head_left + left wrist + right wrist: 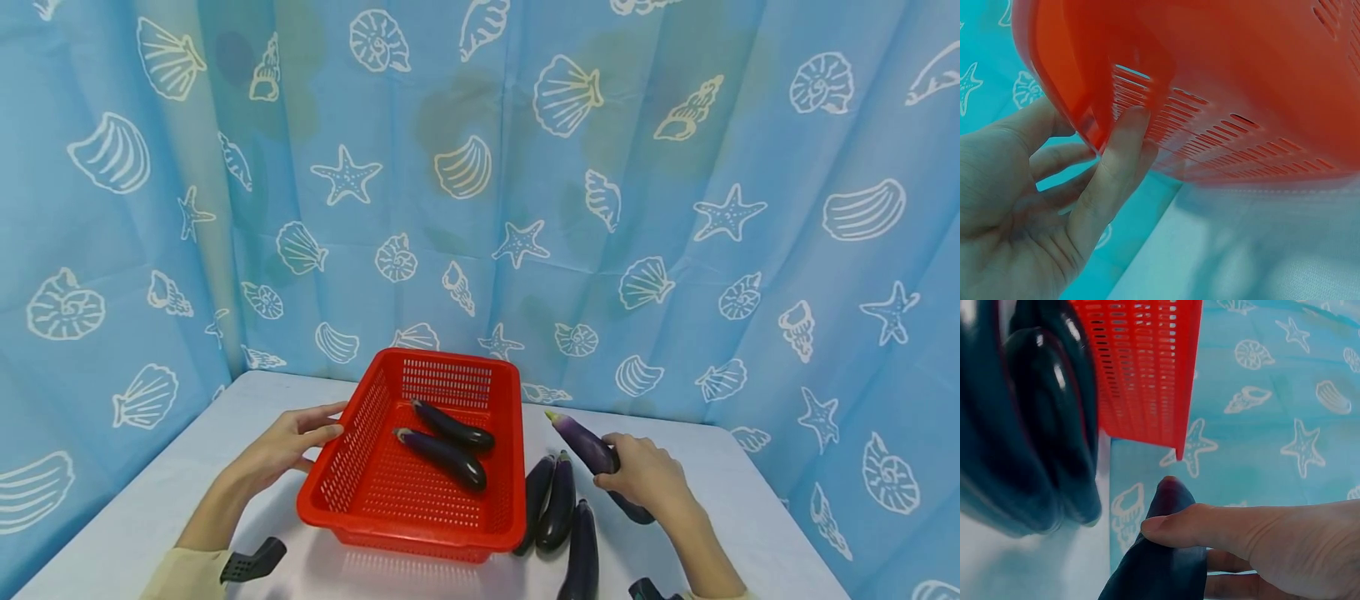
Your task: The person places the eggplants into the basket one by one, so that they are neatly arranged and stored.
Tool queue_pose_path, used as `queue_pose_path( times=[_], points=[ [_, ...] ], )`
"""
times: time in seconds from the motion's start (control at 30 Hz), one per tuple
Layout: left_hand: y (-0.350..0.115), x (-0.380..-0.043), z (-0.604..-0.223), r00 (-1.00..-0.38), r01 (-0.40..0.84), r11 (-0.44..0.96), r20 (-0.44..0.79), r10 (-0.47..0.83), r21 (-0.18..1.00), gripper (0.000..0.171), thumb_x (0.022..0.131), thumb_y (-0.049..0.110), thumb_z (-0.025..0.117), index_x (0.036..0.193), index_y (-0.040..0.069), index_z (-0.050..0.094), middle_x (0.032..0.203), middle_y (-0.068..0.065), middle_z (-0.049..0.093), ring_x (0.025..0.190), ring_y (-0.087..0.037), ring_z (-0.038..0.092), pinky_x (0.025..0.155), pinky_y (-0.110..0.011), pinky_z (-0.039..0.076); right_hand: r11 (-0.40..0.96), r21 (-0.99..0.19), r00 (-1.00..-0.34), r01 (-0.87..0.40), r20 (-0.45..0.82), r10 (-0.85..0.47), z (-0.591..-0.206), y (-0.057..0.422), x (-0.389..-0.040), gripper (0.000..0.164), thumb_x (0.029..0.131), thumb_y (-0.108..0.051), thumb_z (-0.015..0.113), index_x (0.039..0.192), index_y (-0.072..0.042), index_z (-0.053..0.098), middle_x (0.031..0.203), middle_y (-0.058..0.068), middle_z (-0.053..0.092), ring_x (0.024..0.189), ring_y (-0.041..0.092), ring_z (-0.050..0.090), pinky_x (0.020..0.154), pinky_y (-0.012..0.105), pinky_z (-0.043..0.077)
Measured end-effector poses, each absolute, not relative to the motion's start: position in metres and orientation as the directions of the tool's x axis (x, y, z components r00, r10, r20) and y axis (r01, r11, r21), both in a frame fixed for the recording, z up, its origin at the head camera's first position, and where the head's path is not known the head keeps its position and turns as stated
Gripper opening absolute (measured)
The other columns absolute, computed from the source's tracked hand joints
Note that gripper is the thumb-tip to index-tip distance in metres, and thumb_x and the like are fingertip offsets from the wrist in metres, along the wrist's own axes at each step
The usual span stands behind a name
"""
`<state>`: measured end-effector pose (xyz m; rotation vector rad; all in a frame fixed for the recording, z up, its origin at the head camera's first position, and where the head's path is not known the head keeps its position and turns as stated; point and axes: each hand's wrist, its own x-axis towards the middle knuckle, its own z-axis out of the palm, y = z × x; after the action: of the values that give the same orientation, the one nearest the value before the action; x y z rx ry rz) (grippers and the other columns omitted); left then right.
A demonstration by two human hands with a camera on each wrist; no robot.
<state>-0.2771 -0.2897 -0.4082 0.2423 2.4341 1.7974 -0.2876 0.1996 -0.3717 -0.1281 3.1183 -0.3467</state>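
A red plastic basket (412, 533) with slotted walls stands on the table, two dark eggplants (442, 458) lying inside it. My left hand (281, 450) is at its left side. Fairly straight fingers touch the rim, and in the left wrist view a fingertip (1132, 122) rests against the outer wall (1229, 134). To the right of the basket, my right hand (648, 475) grips a purple eggplant (588, 446), its pale green stem end pointing up and left. The right wrist view shows the thumb (1179, 528) across this eggplant (1160, 572).
Three more eggplants (558, 504) lie on the table between the basket and my right hand, the nearest one cut off by the bottom of the view. The white table (720, 492) ends at a blue curtain (480, 208) printed with shells and starfish.
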Motion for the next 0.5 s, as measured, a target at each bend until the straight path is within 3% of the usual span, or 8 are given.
queue_pose_path(
  times=[0.5],
  points=[
    [-0.290,-0.277,-0.409,-0.980,0.062,0.278,0.005,0.200,0.959,0.068,0.095,0.035,0.063,0.153,0.012,0.035,0.141,-0.022,0.054,0.111,-0.026,0.066,0.078,-0.048,0.061,0.957,-0.213,-0.978,-0.197,0.114,-0.176,-0.342,0.163,-0.290,0.061,0.079,-0.030,0.081,0.130,-0.006,0.058,0.107,0.015,0.068,0.085,0.027,0.060,0.075,0.050,0.057]
  ],
)
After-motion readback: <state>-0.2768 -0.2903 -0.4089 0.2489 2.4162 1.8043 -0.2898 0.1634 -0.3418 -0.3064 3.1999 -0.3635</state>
